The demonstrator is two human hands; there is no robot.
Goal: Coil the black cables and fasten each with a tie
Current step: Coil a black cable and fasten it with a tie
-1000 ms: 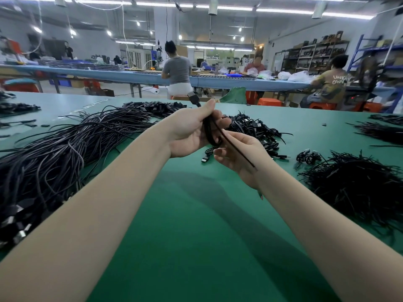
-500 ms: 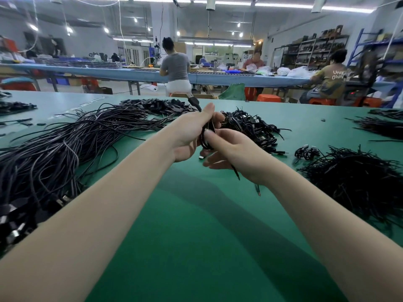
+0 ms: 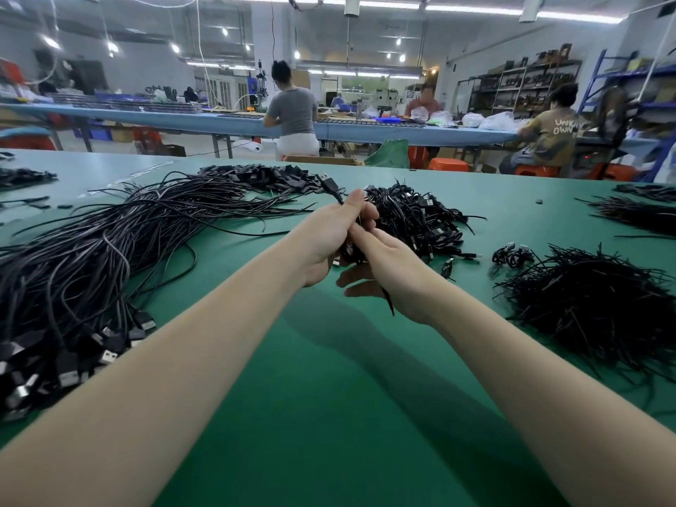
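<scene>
My left hand (image 3: pixel 331 232) grips a coiled black cable (image 3: pixel 350 253) above the green table; the cable's USB plug (image 3: pixel 328 183) sticks up past my fingers. My right hand (image 3: pixel 393 267) lies against the coil from the right and pinches a thin black tie (image 3: pixel 388 304), whose loose end hangs down below the palm. A big heap of uncoiled black cables (image 3: pixel 91 258) spreads over the left of the table. Behind my hands sits a pile of coiled cables (image 3: pixel 417 217). A heap of loose black ties (image 3: pixel 600 309) lies at the right.
The green table (image 3: pixel 329 415) stretches toward me between my forearms. One small coiled cable (image 3: pixel 512 255) lies alone near the tie heap. More tie bundles (image 3: pixel 643 214) sit at the far right edge. Three people work at a long blue bench (image 3: pixel 219 122) behind.
My right hand has turned over and moved up against the coil, carrying the tie round it. The tie's free end, earlier slanting across my palm, now hangs below the hand.
</scene>
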